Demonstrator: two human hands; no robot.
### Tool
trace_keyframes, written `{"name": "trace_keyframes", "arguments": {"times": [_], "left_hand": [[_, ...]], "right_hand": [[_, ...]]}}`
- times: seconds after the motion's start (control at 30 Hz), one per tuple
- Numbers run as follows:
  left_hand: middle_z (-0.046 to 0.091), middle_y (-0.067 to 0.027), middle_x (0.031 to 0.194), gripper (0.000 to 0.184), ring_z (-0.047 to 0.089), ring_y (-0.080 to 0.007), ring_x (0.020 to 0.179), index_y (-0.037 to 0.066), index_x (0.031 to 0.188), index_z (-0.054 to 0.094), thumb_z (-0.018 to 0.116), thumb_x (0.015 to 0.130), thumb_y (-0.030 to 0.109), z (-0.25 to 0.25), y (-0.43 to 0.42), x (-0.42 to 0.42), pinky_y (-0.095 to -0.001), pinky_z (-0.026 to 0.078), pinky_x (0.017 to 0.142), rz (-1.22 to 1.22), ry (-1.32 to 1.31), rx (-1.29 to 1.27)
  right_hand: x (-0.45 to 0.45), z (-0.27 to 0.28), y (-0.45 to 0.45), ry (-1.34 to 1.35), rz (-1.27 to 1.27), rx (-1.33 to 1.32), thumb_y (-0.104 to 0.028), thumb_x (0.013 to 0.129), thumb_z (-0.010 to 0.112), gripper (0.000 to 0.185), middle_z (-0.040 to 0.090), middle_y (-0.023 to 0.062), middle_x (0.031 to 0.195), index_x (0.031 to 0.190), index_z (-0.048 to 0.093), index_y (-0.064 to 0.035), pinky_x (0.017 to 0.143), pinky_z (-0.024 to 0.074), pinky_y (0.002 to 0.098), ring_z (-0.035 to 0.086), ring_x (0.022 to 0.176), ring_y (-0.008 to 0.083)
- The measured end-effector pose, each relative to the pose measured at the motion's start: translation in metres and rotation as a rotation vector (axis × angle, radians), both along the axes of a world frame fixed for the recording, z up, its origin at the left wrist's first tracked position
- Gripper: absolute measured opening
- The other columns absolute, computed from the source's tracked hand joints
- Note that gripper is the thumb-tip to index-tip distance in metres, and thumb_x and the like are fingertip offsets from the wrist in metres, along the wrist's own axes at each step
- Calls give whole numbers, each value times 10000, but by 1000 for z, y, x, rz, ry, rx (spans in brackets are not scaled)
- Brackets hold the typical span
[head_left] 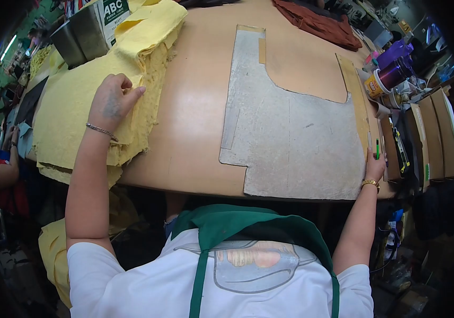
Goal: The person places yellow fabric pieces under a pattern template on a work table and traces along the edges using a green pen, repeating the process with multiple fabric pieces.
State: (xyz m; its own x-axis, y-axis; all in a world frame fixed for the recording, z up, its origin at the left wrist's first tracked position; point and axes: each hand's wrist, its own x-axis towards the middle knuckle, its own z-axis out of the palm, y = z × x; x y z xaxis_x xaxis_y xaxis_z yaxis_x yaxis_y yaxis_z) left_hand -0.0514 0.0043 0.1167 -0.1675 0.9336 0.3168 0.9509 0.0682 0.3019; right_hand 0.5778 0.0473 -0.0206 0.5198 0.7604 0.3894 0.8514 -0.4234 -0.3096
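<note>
A thick stack of yellow, suede-like sheets [73, 111] with ragged edges covers the left of the table. My left hand [111, 103] rests over its right part, fingers curled and thumb pressed at the edge of a top sheet. Flat on the table to the right lies a large grey cardboard pattern [301, 138], with a curved cut-out and tan tape along some edges. My right hand [375, 167] is beside the pattern's lower right edge, closed around a green pen [377, 149]. A thin silvery piece [369, 139] also juts up by those fingers; its kind is unclear.
A metal container [81, 37] and an ABC-labelled box [114, 18] stand on the stack. Brown fabric [322, 24] lies at the back. Bottles, a tub [375, 84], a yellow cutter knife [400, 151] and upright cardboard pieces [443, 135] line the right. Another person [4, 177] is at far left.
</note>
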Motion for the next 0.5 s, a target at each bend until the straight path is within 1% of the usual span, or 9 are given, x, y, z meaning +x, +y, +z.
{"name": "trace_keyframes", "arguments": {"times": [0.07,0.17,0.27,0.37,0.5], "left_hand": [[547,-164,761,311,545,-280,708,-36,727,554,631,700,264,-1,2,2,-339,444,657,24,50,-4],[551,-158,771,292,545,-289,723,-17,737,548,605,719,269,-4,7,0,-342,444,666,65,96,-21],[553,-146,773,298,550,-290,726,4,754,541,588,732,297,-9,9,1,-354,448,662,82,175,39],[553,-138,767,302,555,-292,723,24,767,537,578,738,322,-8,12,8,-366,452,655,128,236,18],[555,-136,776,290,557,-291,721,32,761,536,554,756,321,-2,16,17,-375,453,651,169,308,-78]], "right_hand": [[-2,0,0,-6,0,-4,-437,704,616,444,592,194,759,751,588,4,680,435,383,565,731,330],[-2,1,0,-23,3,2,-426,704,621,438,589,202,782,745,585,8,692,433,385,559,753,339],[-3,1,-1,-64,30,25,-416,703,627,434,583,210,789,738,581,14,699,430,388,551,767,347],[-4,2,-2,-59,37,25,-410,703,630,433,578,213,781,733,577,19,697,427,391,546,765,350],[-11,8,-3,5,6,5,-407,703,628,427,581,202,755,725,571,16,669,429,388,553,728,337]]}}
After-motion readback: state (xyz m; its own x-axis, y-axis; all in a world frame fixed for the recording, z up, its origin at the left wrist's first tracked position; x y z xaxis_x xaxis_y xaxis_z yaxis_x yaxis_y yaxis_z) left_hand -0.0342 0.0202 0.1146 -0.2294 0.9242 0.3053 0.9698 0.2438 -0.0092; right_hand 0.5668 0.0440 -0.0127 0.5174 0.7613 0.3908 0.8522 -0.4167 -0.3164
